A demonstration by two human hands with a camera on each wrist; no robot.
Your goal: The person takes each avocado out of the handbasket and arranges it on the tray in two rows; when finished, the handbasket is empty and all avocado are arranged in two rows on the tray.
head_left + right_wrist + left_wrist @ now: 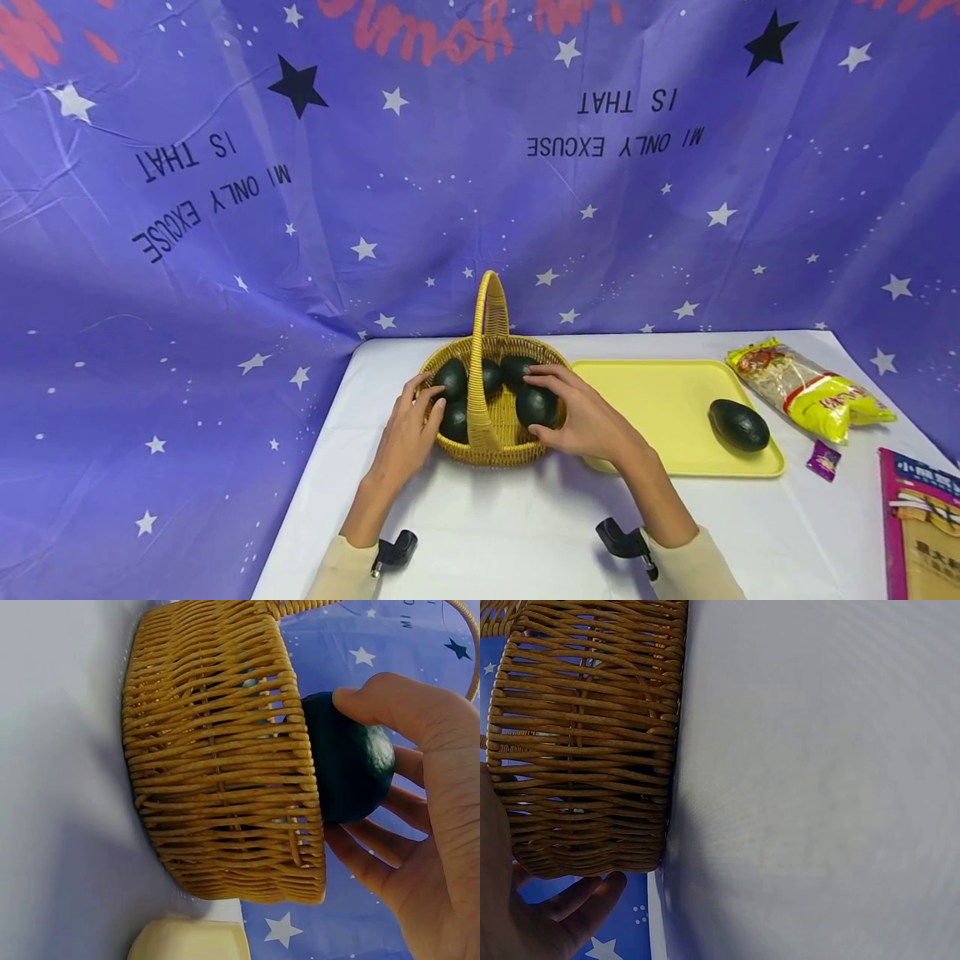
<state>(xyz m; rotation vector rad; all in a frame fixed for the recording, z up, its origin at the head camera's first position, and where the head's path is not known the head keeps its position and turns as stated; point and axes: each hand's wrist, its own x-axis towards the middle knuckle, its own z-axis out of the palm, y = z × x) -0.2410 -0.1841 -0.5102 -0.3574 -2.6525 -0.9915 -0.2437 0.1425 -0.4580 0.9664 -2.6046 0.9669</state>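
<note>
A yellow wicker basket [487, 454] with a tall arched handle stands on the white table, several dark green avocados inside. My right hand [588, 417] grips one avocado [537, 407] at the basket's right side; in the right wrist view the thumb and fingers curve round this avocado [349, 761], which shows above the rim. At the left rim, my left hand [408, 429] holds the basket, thumb and index fingertips beside another avocado [450, 379]. In the left wrist view the other fingers of the left hand [562, 915] lie outside the woven wall [592, 750].
Right of the basket lies a yellow tray [645, 408] bearing one avocado [738, 425]. Beyond it are a yellow snack bag [813, 387], a small purple packet [823, 460] and a pink-edged package [922, 525]. A purple star-printed cloth [450, 167] hangs behind the table.
</note>
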